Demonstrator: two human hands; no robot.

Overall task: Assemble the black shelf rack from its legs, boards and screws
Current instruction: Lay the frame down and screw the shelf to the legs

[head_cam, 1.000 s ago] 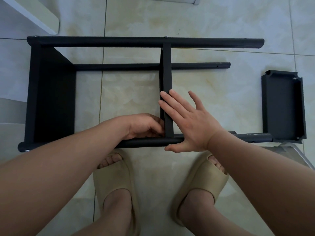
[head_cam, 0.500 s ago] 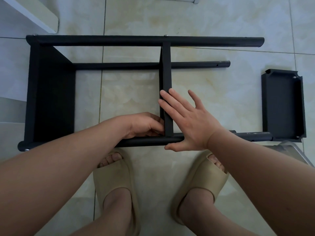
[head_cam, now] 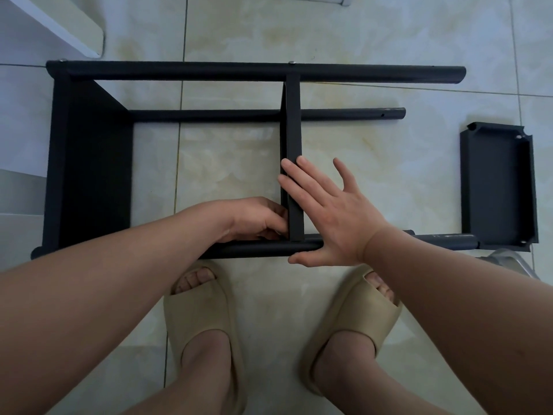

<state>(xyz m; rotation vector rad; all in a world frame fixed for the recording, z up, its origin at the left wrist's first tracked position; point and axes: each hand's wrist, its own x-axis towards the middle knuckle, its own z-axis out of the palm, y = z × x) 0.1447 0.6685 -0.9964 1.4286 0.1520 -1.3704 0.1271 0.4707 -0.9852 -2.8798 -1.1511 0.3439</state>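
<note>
Black rack (head_cam: pixel 209 72) on tiles (head_cam: pixel 374 34), right hand (head_cam: pixel 335 217) flat on middle board (head_cam: pixel 293 124), left hand (head_cam: pixel 254 220) curled beside it

Black rack (head_cam: pixel 89 163) and loose black board (head_cam: pixel 496 187) on cream marbled floor tiles (head_cam: pixel 374 34); beige slippers (head_cam: pixel 203 313)

Fingertips of the left hand (head_cam: pixel 254 218) out of sight behind the middle board (head_cam: pixel 293 163)

Boards (head_cam: pixel 89 163) three; legs (head_cam: pixel 239 71) four; hands (head_cam: pixel 338 217) two; slippers (head_cam: pixel 203 313) two.
</note>
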